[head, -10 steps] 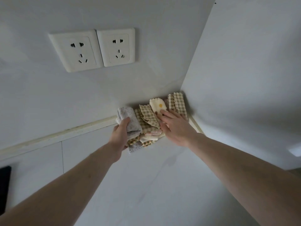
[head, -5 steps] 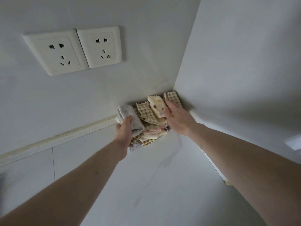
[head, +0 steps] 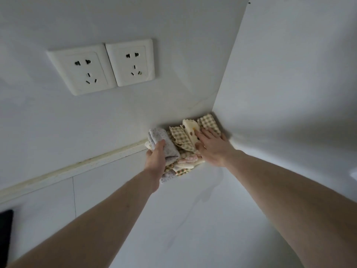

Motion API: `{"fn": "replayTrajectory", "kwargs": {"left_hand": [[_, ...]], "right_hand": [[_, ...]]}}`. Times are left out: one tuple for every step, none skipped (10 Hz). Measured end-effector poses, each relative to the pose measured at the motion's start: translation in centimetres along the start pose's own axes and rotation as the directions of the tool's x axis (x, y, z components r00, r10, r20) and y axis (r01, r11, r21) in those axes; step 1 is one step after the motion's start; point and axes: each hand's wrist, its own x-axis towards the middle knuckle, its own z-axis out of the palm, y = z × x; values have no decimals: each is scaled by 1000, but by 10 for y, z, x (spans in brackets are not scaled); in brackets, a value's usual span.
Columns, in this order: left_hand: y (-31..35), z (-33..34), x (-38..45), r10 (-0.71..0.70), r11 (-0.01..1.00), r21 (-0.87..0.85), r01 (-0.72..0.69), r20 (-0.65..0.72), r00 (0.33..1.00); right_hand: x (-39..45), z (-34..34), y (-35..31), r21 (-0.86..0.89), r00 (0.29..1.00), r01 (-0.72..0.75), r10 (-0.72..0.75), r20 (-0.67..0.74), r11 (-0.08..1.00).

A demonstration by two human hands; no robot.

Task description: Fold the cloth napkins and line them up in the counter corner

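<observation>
Right hand flatter; sockets above.

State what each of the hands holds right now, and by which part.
The left hand grips the grey folded napkin around its near end. The right hand holds nothing; its straight fingers press on the napkin row.

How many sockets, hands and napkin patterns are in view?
Sockets: 2
Hands: 2, left hand and right hand
Napkin patterns in the pile: 3, namely checked napkin, grey napkin, cream napkin
Total: 7
</observation>
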Motion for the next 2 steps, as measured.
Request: {"fn": "replayTrajectory", "kwargs": {"left_hand": [[6,-4,-19,35,998,60,-34,-12,999],[7,-22,-32,77,993,93,-71,-61,995]], "right_hand": [[-9,-4,-3,125,990,25,-7,-141,992],[-24,-9,-3,141,946,95,-45,-322,985]]}}
